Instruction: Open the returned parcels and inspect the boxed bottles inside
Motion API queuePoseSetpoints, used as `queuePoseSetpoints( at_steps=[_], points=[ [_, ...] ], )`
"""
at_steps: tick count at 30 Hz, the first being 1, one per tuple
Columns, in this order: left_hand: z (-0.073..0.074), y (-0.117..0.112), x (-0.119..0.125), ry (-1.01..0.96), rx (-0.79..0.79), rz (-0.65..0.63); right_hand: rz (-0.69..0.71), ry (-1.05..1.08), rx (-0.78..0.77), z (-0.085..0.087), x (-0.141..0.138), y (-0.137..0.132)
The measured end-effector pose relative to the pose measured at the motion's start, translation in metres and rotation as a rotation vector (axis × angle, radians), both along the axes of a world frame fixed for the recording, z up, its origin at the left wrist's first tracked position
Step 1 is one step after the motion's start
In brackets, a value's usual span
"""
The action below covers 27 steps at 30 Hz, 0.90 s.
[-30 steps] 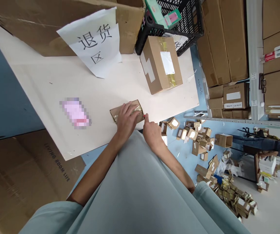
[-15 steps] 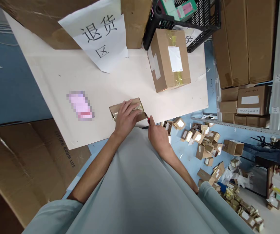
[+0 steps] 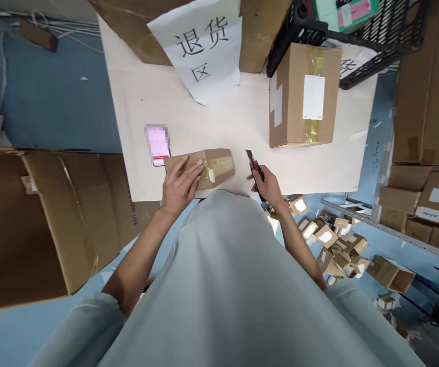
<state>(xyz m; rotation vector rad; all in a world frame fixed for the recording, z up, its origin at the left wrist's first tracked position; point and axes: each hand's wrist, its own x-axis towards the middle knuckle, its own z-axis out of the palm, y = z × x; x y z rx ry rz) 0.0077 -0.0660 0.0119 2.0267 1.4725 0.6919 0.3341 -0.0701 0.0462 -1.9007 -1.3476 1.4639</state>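
A small flat cardboard parcel with yellowish tape lies at the near edge of the pale table. My left hand lies flat on the parcel's left half, fingers spread, pressing it down. My right hand is closed round a red and black utility knife, its blade end pointing away from me, a short way right of the parcel and apart from it. A pink phone lies just behind the parcel's left end.
A taller taped carton with a white label stands at the right of the table. A paper sign hangs from big cartons behind. A black crate sits far right. A large open carton stands left; several small boxes litter the floor right.
My right hand has drawn the knife away from the parcel's right end and out to the right. The view has swung left. My left hand stays on the parcel.
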Motion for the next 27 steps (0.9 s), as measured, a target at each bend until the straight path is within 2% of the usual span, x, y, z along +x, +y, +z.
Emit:
queuePoseSetpoints(
  at_steps=[2, 4, 6, 8, 11, 13, 15, 18, 22, 24, 27],
  points=[
    [0.004, -0.010, -0.010, 0.026, -0.004, 0.089, -0.014, 0.057, -0.069, -0.040, -0.006, 0.016],
    [0.008, -0.021, -0.016, 0.048, -0.002, 0.185, -0.027, 0.136, -0.169, -0.069, -0.019, 0.028],
    [0.013, -0.030, -0.017, 0.075, -0.001, 0.274, -0.036, 0.215, -0.252, -0.084, -0.035, 0.035],
    [0.019, -0.037, -0.016, 0.091, -0.001, 0.339, -0.034, 0.262, -0.294, -0.087, -0.048, 0.038],
    [0.029, -0.042, -0.009, 0.050, -0.016, 0.417, -0.029, 0.277, -0.297, -0.078, -0.056, 0.035],
    [0.032, -0.042, -0.003, -0.010, -0.041, 0.450, -0.035, 0.274, -0.269, -0.069, -0.050, 0.030],
    [0.028, -0.040, 0.003, -0.081, -0.084, 0.456, -0.038, 0.243, -0.218, -0.059, -0.036, 0.024],
    [0.008, -0.034, 0.014, -0.210, -0.178, 0.438, -0.032, 0.145, -0.108, -0.045, -0.008, 0.014],
    [-0.032, -0.024, 0.032, -0.362, -0.318, 0.423, 0.038, -0.041, -0.040, -0.023, 0.019, 0.009],
    [-0.048, -0.020, 0.038, -0.405, -0.367, 0.399, 0.125, -0.196, -0.015, -0.009, 0.022, 0.011],
    [-0.063, -0.016, 0.039, -0.467, -0.403, 0.376, 0.294, -0.500, 0.098, 0.014, 0.011, 0.016]
  ],
)
